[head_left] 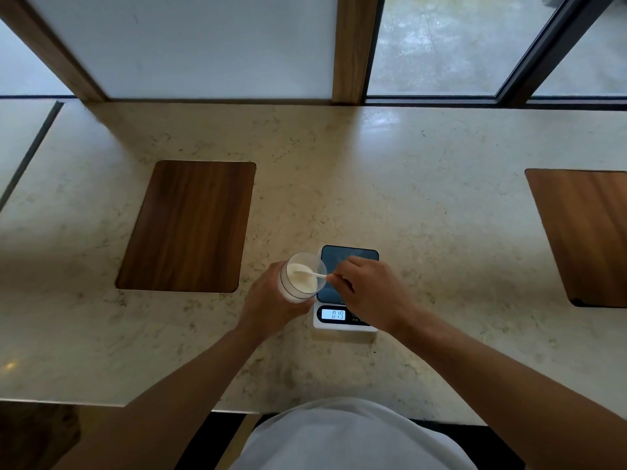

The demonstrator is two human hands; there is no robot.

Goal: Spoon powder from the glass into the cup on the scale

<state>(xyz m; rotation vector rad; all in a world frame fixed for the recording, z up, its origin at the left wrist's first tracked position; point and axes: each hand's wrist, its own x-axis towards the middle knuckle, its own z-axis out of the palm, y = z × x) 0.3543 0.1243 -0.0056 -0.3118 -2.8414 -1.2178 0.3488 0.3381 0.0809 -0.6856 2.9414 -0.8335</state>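
glass (302, 278) left of scale (346, 300), spoon (310, 273) in glass

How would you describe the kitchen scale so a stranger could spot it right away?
Start at the pale marbled counter under the windows, between two inset wooden panels. Near its front edge, beside the tilted glass of white powder, lies the scale: a small white slab with a dark top, and the only thing with a lit display.
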